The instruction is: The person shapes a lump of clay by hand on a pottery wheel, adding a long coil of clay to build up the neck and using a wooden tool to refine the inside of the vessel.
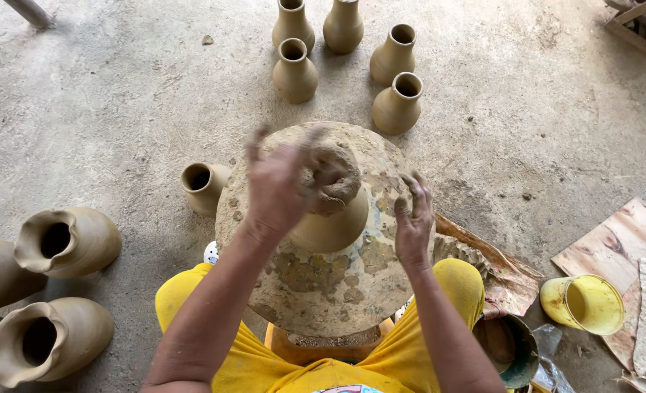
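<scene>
A round, clay-smeared potter's wheel (pixel 337 291) sits in front of me, with a cone of wet brown clay (pixel 332 218) at its centre. A rough lump of clay (pixel 335 175) tops the cone. My left hand (pixel 279 182), blurred and coated in clay, is raised over the lump with fingers spread, touching or just above it. My right hand (pixel 413 218) hovers over the wheel's right side, fingers loosely curled, holding nothing.
Several small unfired clay vases (pixel 397 103) stand on the concrete floor beyond the wheel; one (pixel 203 185) at its left. Larger jugs (pixel 65 240) lie at far left. A yellow bucket (pixel 583 303) and a water bowl (pixel 512 349) sit at right, beside wooden boards (pixel 617 244).
</scene>
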